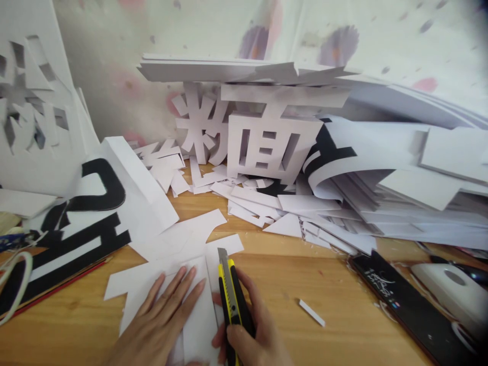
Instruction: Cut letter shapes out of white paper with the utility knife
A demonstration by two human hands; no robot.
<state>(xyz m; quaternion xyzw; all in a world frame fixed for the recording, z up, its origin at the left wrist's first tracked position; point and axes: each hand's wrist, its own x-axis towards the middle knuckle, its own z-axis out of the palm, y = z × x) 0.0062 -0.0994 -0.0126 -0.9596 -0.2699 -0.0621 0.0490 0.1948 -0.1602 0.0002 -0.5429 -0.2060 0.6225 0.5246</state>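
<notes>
My left hand (pixel 163 310) lies flat with its fingers spread on white cut board (pixel 200 315) at the bottom centre. Just to its right, my right hand (pixel 253 330) is wrapped round a yellow and black utility knife (pixel 231 300). The knife's blade points up and away from me, above a narrow white piece (pixel 224 244). Beneath my left hand, more white board (pixel 116 284) sticks out to the left. A small white strip (pixel 311 312) lies on the wooden table to the right of my right hand.
White cut-out characters (pixel 267 147) stand at the back among scraps (pixel 247 203). Stacked boards (pixel 400 203) fill the right, with a black device (pixel 400 300) and a white device (pixel 450 290) in front. Black cut-outs (pixel 80 254) and a red pencil (pixel 64 285) lie left.
</notes>
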